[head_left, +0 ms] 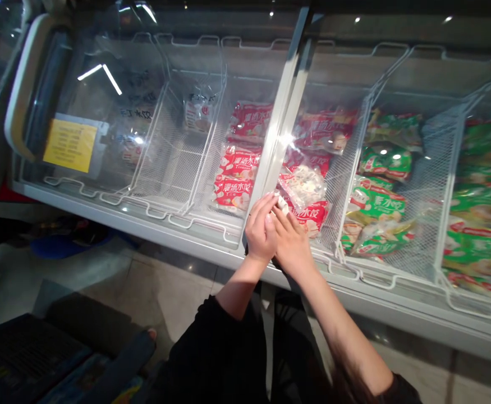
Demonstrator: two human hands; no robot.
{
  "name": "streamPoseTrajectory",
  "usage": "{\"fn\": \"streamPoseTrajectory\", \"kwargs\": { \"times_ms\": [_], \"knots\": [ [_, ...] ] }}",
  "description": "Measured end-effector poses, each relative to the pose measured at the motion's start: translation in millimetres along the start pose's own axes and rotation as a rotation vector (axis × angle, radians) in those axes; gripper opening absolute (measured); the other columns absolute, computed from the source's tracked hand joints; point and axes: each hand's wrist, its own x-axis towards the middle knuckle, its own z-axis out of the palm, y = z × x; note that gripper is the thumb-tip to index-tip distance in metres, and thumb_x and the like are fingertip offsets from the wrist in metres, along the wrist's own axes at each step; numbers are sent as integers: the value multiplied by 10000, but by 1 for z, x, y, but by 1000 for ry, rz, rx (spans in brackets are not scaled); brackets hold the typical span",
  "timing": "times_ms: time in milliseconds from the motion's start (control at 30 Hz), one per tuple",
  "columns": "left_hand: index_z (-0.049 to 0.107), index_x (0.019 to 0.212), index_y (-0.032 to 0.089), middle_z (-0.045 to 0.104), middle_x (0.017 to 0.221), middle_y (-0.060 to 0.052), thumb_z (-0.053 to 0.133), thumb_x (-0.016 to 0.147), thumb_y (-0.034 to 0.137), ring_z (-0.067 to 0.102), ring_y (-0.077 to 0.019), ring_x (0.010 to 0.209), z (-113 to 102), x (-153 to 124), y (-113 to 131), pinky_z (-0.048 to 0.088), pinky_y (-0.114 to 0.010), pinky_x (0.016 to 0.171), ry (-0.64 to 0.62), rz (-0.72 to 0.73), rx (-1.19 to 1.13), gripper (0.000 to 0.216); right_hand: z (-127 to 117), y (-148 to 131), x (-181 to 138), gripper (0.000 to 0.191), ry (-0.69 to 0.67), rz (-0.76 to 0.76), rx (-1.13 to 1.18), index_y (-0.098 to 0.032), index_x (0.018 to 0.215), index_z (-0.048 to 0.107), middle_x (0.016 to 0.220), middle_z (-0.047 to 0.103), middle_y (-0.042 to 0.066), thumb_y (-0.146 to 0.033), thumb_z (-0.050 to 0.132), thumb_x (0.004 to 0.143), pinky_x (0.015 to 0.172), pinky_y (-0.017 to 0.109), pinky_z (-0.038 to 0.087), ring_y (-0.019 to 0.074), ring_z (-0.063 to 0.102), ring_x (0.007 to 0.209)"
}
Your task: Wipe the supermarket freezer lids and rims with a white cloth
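The left hand and right hand are brought together, side by side and touching, with the fingers reaching forward. A small crumpled white wad, perhaps tissue or cloth, shows at their fingertips, at the near end of the metal lid frame; whether either hand pinches it or only presses on it, I cannot tell.

Beneath and around them is a glass-topped chest freezer. Just beyond the right hand, under the glass, a mostly clear bag with whitish contents lies over red dumpling bags. Left of the frame are more red dumpling bags; the white characters on them read 灌汤水饺. Farther right, green dumpling bags show 水饺 at the end of their name, the rest being unclear; another pile of green bags is too blurred to read.

Toward the left, a clear bag bears dark characters that I cannot make out. A yellow notice carries several lines of illegible print, near a curved white handle. White wire dividers separate the packs, and reflected lights on the glass obscure some of them. Black sleeves cover the upper forearms, above a tiled floor.
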Motion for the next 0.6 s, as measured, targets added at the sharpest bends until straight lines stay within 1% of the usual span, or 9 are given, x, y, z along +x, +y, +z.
{"fn": "streamPoseTrajectory", "kwargs": {
  "times_ms": [67, 100, 200, 267, 300, 367, 433, 500, 600],
  "knots": [
    [686, 1334, 176, 720, 1391, -131, 236, 1126, 302, 641, -209, 1363, -4, -1, 1, 515, -438, 1185, -20, -47, -13, 512, -5, 3, -28, 578, -42, 21, -9, -268, 1654, 414, 1647, 514, 63, -250, 411, 1077, 1313, 519, 328, 259, 441, 1556],
    [695, 1320, 183, 726, 1382, -127, 230, 1126, 311, 644, -210, 1358, -5, -1, 1, 515, -442, 1183, -40, -61, -12, 519, -9, 8, -43, 591, -52, 63, -22, -292, 1667, 385, 1670, 479, 54, -260, 413, 1078, 1311, 538, 326, 270, 432, 1561],
    [705, 1302, 194, 735, 1370, -118, 225, 1123, 329, 643, -211, 1359, -5, 0, 1, 504, -451, 1193, -105, -53, -7, 529, -22, 31, -81, 662, -20, 280, -68, -339, 1716, 219, 1727, 377, 54, -282, 390, 1079, 1292, 628, 320, 316, 375, 1590],
    [712, 1279, 191, 744, 1351, -119, 225, 1119, 330, 652, -211, 1347, -3, 0, 1, 507, -453, 1188, -115, -28, -1, 532, -25, 45, -95, 703, 41, 435, -89, -344, 1728, 115, 1755, 310, 74, -312, 381, 1078, 1270, 700, 303, 354, 317, 1611],
    [717, 1265, 190, 748, 1341, -121, 227, 1116, 328, 657, -211, 1338, -1, 0, 0, 509, -454, 1184, -118, -19, 4, 530, -24, 51, -96, 716, 76, 500, -95, -339, 1730, 85, 1766, 279, 86, -329, 378, 1077, 1261, 732, 287, 369, 288, 1620],
    [726, 1239, 187, 756, 1319, -127, 241, 1109, 326, 668, -217, 1319, 1, 0, 0, 511, -458, 1175, -121, -7, 14, 521, -20, 56, -85, 727, 146, 586, -96, -314, 1732, 65, 1777, 239, 116, -361, 373, 1076, 1246, 782, 247, 393, 240, 1632],
    [729, 1229, 182, 759, 1305, -133, 254, 1104, 325, 676, -221, 1304, 3, -1, -1, 508, -460, 1174, -129, 2, 24, 512, -15, 52, -62, 725, 192, 596, -87, -277, 1735, 81, 1778, 227, 146, -375, 367, 1077, 1236, 803, 222, 400, 214, 1638],
    [725, 1237, 176, 760, 1300, -139, 250, 1102, 323, 679, -220, 1297, 4, -1, -2, 511, -453, 1168, -137, 12, 40, 515, -11, 40, -35, 702, 179, 515, -65, -248, 1732, 140, 1773, 240, 154, -367, 369, 1078, 1247, 779, 226, 382, 205, 1644],
    [713, 1259, 161, 756, 1301, -150, 226, 1101, 316, 679, -217, 1298, 2, 0, -4, 520, -441, 1158, -147, 39, 69, 535, -8, 15, -11, 622, 55, 322, -20, -189, 1687, 321, 1745, 324, 153, -321, 371, 1081, 1294, 675, 248, 328, 240, 1642]
  ]
}}
